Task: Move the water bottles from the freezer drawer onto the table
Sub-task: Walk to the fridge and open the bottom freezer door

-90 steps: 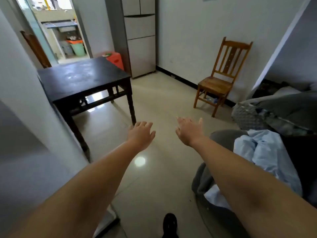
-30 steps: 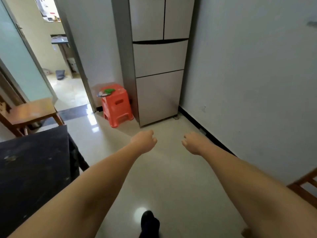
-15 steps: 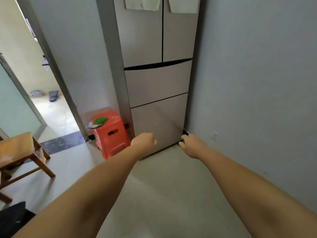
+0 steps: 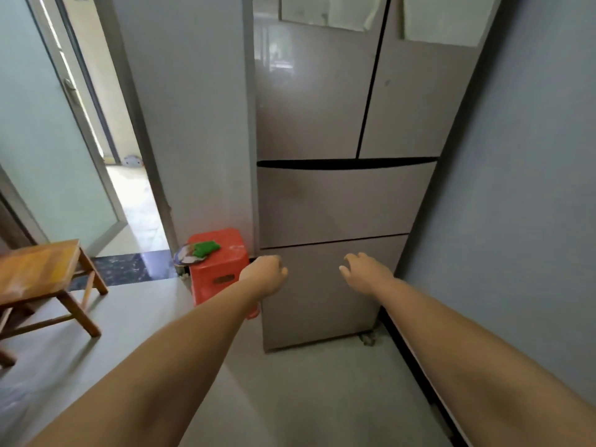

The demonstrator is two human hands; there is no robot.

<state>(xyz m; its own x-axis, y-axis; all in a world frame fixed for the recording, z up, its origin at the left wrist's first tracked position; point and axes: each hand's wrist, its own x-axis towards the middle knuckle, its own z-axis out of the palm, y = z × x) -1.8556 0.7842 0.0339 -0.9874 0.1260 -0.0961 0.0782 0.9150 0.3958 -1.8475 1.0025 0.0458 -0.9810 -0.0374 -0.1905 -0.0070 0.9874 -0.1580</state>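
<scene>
Nearest, both forearms reach forward: the left hand (image 4: 264,276) has its grip curled on nothing, the right hand (image 4: 362,273) has its fingers loosely spread, also empty. Straight beyond them, about equally near each, stands the closed lower freezer drawer (image 4: 325,291), its seam running left-right (contact uncertain). Water bottles are hidden inside; the counter is out of frame.

Glossy fridge (image 4: 338,124), perhaps glass-fronted; red plastic stool (image 4: 219,269); wooden chair (image 4: 38,269).
</scene>
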